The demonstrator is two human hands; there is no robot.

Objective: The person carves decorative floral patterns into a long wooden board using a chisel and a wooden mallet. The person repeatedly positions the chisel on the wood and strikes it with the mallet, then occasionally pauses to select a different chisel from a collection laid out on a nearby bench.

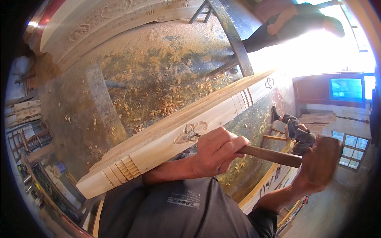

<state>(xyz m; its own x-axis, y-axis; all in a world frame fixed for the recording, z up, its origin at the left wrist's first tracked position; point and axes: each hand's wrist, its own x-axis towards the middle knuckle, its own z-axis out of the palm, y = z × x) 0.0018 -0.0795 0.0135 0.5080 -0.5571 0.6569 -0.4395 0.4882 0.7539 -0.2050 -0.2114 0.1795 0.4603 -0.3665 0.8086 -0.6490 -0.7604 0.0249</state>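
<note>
Work is on a long, pale, squared wooden beam (pixel 228 114), running diagonally across our front from lower left to upper right. Its near side has a carved flower medallion (pixel 191 133) mid-length, flanked by two ridged bands, and a small floral carving (pixel 269 83) towards the far end.

Our left grip (pixel 221 152) is closed around a carving tool with a round brown wooden handle (pixel 274 156). Its thin shank points into the medallion; exact tip contact is too small to tell. Handle sticks out to our right.

Our right grip (pixel 307 180) is wrapped on a blurred brown wooden block (pixel 324 160) at the handle's rear end. Can't tell whether block and handle touch.

Around us: curled wood shavings (pixel 168 107) scattered over the stained grey floor (pixel 75 105) beyond the beam, a dark wooden trestle (pixel 232 35) near its far end, a big pale carved panel (pixel 127 14) at the back. Two people in dark clothes at upper right and right, both well apart from our hands.
</note>
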